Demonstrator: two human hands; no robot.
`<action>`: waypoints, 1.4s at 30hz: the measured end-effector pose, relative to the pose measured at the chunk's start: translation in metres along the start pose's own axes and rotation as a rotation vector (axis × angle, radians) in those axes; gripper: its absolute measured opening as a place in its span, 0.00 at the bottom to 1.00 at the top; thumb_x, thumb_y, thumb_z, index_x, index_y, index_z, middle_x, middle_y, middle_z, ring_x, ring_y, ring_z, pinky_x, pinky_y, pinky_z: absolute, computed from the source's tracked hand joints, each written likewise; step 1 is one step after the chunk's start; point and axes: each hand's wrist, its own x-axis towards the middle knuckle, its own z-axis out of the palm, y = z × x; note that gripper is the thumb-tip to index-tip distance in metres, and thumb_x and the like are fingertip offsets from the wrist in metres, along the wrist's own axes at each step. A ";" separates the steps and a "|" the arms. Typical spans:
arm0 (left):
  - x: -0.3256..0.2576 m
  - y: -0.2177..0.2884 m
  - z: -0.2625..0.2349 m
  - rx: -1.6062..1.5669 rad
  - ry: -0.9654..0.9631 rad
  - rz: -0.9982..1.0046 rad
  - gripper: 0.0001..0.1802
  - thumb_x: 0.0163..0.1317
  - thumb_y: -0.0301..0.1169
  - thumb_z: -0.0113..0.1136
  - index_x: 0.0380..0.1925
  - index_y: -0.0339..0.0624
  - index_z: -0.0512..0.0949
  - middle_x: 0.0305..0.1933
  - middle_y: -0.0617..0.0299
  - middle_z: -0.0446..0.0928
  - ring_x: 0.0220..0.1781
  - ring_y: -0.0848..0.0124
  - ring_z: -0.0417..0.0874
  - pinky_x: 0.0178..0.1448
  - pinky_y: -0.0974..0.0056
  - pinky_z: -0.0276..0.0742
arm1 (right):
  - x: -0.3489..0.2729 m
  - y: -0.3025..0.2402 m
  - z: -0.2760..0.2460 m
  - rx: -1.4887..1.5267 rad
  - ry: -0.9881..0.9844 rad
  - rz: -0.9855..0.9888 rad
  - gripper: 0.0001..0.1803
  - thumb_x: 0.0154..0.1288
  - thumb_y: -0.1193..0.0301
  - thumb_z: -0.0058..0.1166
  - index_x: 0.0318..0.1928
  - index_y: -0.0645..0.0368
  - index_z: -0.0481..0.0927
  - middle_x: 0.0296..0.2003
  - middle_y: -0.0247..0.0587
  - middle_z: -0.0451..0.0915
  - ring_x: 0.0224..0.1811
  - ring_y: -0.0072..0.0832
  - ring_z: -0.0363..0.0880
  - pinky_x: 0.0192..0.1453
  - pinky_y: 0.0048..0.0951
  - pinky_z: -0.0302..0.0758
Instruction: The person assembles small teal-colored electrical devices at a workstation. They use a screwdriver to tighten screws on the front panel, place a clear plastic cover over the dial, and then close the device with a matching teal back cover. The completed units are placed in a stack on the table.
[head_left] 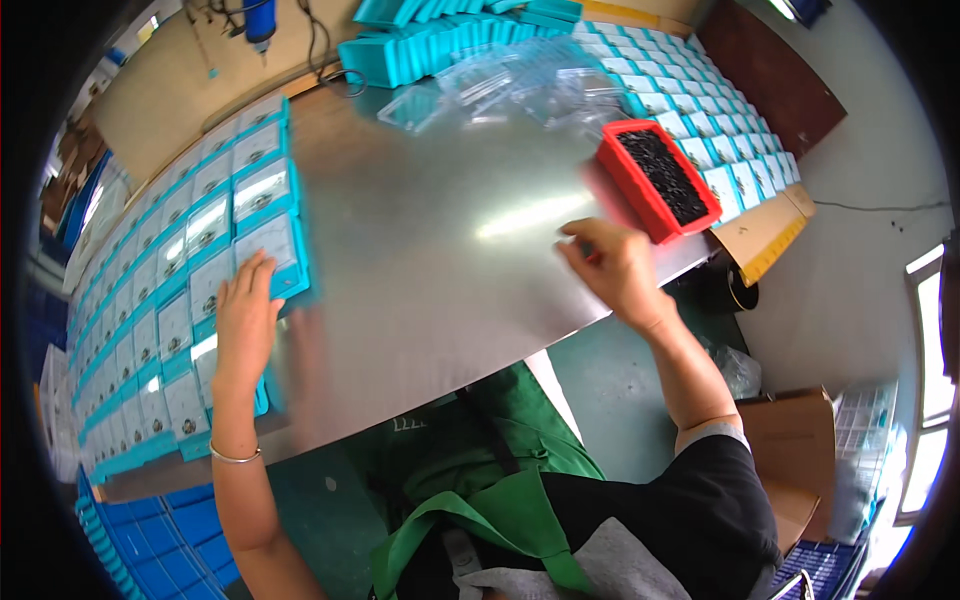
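Observation:
My left hand (248, 315) rests with its fingers stretched out on the near edge of a block of turquoise boxes (205, 225) with white, clear-looking tops and a small dark mark on each. Over the metal tabletop (430, 250), my right hand (622, 270) is curled, thumb and fingers drawn together. Whatever sits between those fingertips is too small to make out. Just beyond that hand stands a red rectangular bin (655, 225), filled with small black pieces (665, 178).
Clear plastic lids (500, 85) lie heaped at the back, beside stacked turquoise trays (400, 60). More filled turquoise boxes (690, 100) stand in rows at the back right. A blue tool (259, 22) hangs at the upper left. Cardboard boxes (790, 440) sit at the lower right.

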 end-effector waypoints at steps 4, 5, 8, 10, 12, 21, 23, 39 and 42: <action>-0.004 0.022 -0.005 0.118 0.045 -0.027 0.33 0.54 0.24 0.62 0.62 0.43 0.64 0.67 0.51 0.62 0.69 0.52 0.62 0.69 0.46 0.57 | -0.017 0.078 -0.083 -0.254 0.441 0.235 0.05 0.59 0.75 0.59 0.36 0.60 0.82 0.28 0.41 0.82 0.25 0.28 0.80 0.30 0.27 0.75; -0.003 0.032 -0.009 0.038 0.090 0.011 0.33 0.54 0.25 0.62 0.62 0.42 0.64 0.68 0.51 0.62 0.69 0.51 0.61 0.69 0.47 0.57 | -0.024 0.109 -0.100 -0.410 0.553 0.255 0.05 0.58 0.74 0.58 0.36 0.58 0.82 0.27 0.40 0.82 0.25 0.30 0.80 0.32 0.30 0.76; -0.008 0.061 -0.017 -0.149 0.141 0.098 0.33 0.55 0.27 0.61 0.62 0.41 0.64 0.68 0.51 0.61 0.70 0.51 0.59 0.70 0.48 0.56 | -0.048 0.186 -0.135 -0.678 0.397 0.480 0.16 0.55 0.72 0.56 0.47 0.57 0.80 0.38 0.44 0.81 0.38 0.37 0.81 0.43 0.39 0.76; -0.016 0.075 -0.019 -0.197 0.081 0.138 0.32 0.56 0.29 0.61 0.62 0.40 0.65 0.69 0.51 0.61 0.71 0.51 0.58 0.71 0.50 0.55 | -0.052 0.209 -0.131 -0.643 0.263 0.514 0.21 0.54 0.70 0.59 0.52 0.55 0.78 0.41 0.45 0.80 0.42 0.39 0.80 0.46 0.40 0.75; -0.023 0.091 -0.021 -0.266 0.067 0.148 0.29 0.54 0.28 0.62 0.58 0.39 0.69 0.68 0.52 0.62 0.70 0.51 0.59 0.70 0.51 0.57 | -0.045 0.204 -0.124 -0.622 0.158 0.566 0.26 0.52 0.67 0.62 0.55 0.54 0.77 0.43 0.45 0.79 0.45 0.40 0.79 0.48 0.40 0.75; -0.044 0.103 -0.006 -0.445 0.100 0.193 0.24 0.49 0.26 0.67 0.49 0.40 0.76 0.64 0.54 0.66 0.68 0.50 0.63 0.68 0.50 0.61 | -0.033 0.207 -0.141 -0.664 0.008 0.441 0.21 0.51 0.59 0.65 0.44 0.56 0.81 0.29 0.48 0.82 0.33 0.43 0.82 0.38 0.42 0.76; -0.049 0.104 -0.005 -0.475 0.120 0.202 0.22 0.49 0.25 0.66 0.47 0.41 0.76 0.63 0.54 0.66 0.67 0.50 0.64 0.67 0.50 0.63 | -0.041 0.230 -0.156 -0.637 0.106 0.441 0.17 0.53 0.61 0.63 0.38 0.59 0.83 0.28 0.48 0.82 0.31 0.41 0.83 0.37 0.38 0.76; -0.020 0.130 0.021 -2.549 -0.281 -0.435 0.25 0.69 0.44 0.48 0.56 0.35 0.68 0.57 0.49 0.73 0.54 0.60 0.79 0.53 0.53 0.80 | 0.017 -0.057 0.044 0.160 -0.195 -0.629 0.13 0.48 0.83 0.59 0.37 0.62 0.77 0.46 0.48 0.81 0.33 0.35 0.83 0.32 0.31 0.80; -0.036 0.114 0.028 -2.425 -0.216 -0.511 0.24 0.68 0.39 0.50 0.58 0.34 0.65 0.55 0.50 0.74 0.50 0.59 0.81 0.48 0.54 0.83 | 0.021 -0.084 0.050 0.221 -0.434 -0.468 0.12 0.50 0.81 0.60 0.38 0.61 0.78 0.42 0.48 0.80 0.35 0.35 0.82 0.34 0.30 0.80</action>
